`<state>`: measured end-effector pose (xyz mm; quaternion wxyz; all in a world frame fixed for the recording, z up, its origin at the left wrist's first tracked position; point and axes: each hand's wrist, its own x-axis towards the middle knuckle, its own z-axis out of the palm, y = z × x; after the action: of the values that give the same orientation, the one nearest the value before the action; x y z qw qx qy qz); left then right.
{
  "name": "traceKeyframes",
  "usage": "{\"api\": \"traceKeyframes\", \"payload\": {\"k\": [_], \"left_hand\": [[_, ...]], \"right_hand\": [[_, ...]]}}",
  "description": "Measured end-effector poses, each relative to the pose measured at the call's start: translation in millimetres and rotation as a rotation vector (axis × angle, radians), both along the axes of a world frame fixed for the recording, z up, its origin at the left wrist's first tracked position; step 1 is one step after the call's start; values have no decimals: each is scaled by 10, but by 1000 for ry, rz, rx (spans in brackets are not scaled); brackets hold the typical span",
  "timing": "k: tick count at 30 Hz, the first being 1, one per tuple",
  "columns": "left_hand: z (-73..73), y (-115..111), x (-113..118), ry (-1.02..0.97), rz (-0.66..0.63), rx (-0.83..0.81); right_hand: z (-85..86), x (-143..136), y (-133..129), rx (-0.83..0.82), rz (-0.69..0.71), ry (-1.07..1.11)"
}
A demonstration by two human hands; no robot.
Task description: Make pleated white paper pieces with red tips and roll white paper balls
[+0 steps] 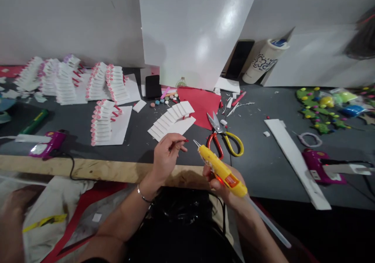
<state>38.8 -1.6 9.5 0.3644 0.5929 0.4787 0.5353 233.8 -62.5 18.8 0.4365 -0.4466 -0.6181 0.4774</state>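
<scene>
L hand (166, 153) w/ small red strip (182, 140), R hand (222, 185) w/ yellow glue gun (221, 170), scissors (223, 138) just beyond.

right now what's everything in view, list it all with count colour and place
yellow glue gun: one, yellow, in the right hand, nozzle toward the red strip
red strip: one, thin, pinched in the left fingers
foam staircase: one, white, on the table just beyond the hands
finished staircases: several, white with red trim, table left
scissors: one pair, red and yellow handles, centre
red sheet: one, under the white board
white board: one, leaning upright at the back
purple glue guns: two, far left and far right edges
white foam strip: one, long, table right
cup: one, white, tilted at the back
left hand: one
right hand: one
</scene>
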Motion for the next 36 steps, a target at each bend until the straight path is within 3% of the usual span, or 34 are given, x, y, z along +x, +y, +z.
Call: {"api": "traceKeyframes", "payload": {"k": [20,36], "left_hand": [[84,-70,-9,41,-17,172],[108,-68,-4,-21,3,121]], "right_hand": [[18,-46,-32,111,-34,-204],[-4,-35,-50,98,-61,-179]]}}
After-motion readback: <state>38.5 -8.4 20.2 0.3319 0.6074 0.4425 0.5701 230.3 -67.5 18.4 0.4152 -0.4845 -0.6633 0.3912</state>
